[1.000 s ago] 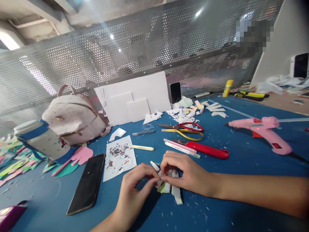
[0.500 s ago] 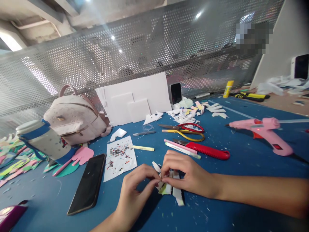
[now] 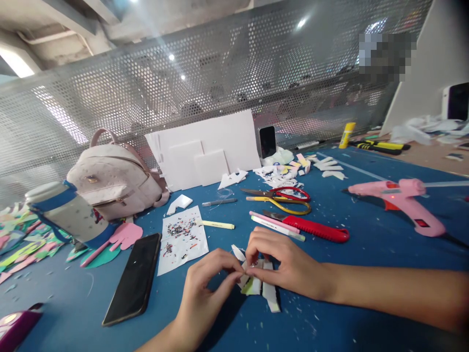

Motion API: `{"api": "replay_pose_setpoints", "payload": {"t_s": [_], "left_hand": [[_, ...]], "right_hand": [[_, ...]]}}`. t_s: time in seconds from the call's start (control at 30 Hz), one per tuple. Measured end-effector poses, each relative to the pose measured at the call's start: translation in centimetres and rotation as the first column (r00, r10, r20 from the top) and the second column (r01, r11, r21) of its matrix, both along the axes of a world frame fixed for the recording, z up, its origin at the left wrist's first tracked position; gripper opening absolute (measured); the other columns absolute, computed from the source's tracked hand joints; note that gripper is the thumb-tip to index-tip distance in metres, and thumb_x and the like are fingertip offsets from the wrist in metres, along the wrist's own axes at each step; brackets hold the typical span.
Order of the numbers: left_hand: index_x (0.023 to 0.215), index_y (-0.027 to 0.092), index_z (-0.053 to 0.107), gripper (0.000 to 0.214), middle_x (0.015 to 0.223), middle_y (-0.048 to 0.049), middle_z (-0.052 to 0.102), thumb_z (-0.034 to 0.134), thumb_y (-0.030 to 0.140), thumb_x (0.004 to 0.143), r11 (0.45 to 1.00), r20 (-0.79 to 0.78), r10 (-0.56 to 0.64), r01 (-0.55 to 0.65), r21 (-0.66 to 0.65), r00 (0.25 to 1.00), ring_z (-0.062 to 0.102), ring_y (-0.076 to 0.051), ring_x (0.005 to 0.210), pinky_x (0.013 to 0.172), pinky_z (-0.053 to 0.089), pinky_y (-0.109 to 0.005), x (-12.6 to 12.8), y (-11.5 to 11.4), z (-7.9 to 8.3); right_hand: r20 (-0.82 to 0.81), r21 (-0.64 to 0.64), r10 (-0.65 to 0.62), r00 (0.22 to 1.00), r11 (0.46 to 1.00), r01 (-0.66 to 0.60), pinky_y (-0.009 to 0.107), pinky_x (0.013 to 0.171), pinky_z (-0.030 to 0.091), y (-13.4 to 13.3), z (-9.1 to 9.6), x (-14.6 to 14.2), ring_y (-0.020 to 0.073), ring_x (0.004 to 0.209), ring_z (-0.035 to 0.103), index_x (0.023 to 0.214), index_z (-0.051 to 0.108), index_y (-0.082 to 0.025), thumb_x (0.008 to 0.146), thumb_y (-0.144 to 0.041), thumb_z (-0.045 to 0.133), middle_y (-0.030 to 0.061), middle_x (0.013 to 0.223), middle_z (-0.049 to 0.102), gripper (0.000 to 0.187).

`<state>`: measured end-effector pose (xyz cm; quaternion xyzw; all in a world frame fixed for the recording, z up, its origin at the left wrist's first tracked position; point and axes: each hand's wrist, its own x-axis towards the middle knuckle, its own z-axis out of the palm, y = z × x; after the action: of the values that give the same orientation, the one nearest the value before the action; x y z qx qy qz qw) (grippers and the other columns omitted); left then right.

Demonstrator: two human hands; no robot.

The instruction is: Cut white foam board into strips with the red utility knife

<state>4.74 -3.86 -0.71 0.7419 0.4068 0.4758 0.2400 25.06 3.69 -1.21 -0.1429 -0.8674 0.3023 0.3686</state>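
My left hand (image 3: 210,281) and my right hand (image 3: 280,261) meet at the front middle of the blue table, thumbs and forefingers pinched close together. Between and under the fingertips lies a small piece made of white and pale green strips (image 3: 270,291), with dark marks along some edges. Both hands pinch at its upper left part; the fingers hide much of it. A sheet of white paper (image 3: 198,247) scattered with tiny coloured bits lies left of the hands. Beyond my right hand are a red-handled cutter (image 3: 318,229), markers (image 3: 274,225) and scissors (image 3: 293,195).
A pink glue gun (image 3: 399,195) lies at the right, its cord trailing off. At the left are a black phone (image 3: 134,278), a bottle (image 3: 69,215), a backpack (image 3: 113,181) and coloured scraps (image 3: 32,244). White boards (image 3: 230,127) stand behind, near white scraps (image 3: 278,176).
My right fingertips have shifted slightly over the strips. Otherwise both hands stay in nearly the same place.
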Motion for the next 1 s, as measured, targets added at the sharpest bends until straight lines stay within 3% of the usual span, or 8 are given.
{"api": "replay_pose_setpoints", "payload": {"t_s": [0.33,0.77,1.0], "left_hand": [[0.089,0.019,0.069,0.013,0.086,-0.0014,0.072,0.065,0.008,0.092,1.000,-0.026,-0.014,0.015,0.022,1.000,0.068,-0.014,0.080,0.077,0.051,-0.021,-0.11,-0.11,-0.28],[0.089,0.020,0.069,0.013,0.085,-0.0012,0.071,0.064,0.008,0.093,0.999,-0.048,-0.014,0.016,0.036,0.999,0.067,-0.013,0.080,0.076,0.051,-0.021,-0.29,-0.08,-0.17],[0.088,0.020,0.069,0.013,0.084,-0.0018,0.072,0.065,0.008,0.093,0.999,-0.039,-0.011,0.013,0.030,0.999,0.068,-0.014,0.079,0.076,0.052,-0.022,-0.25,-0.04,-0.21]], "right_hand": [[-0.015,0.194,0.029,0.999,0.981,-0.026,0.027,0.068,0.035,-0.14,0.12,-0.05,0.0146,0.075,0.045,0.082,0.057,-0.016,0.091,-0.013,0.064,0.0003,0.078,0.054,0.011],[-0.012,0.170,0.017,1.000,0.985,-0.015,0.030,0.072,0.035,0.16,0.01,0.12,0.0173,0.079,0.048,0.089,0.062,-0.015,0.105,-0.039,0.052,0.0037,0.082,0.059,0.030],[-0.041,0.185,0.028,0.999,0.983,-0.020,0.030,0.072,0.036,0.08,0.14,0.10,0.0167,0.078,0.049,0.090,0.065,-0.015,0.103,-0.034,0.057,0.0033,0.081,0.060,0.024]]}}
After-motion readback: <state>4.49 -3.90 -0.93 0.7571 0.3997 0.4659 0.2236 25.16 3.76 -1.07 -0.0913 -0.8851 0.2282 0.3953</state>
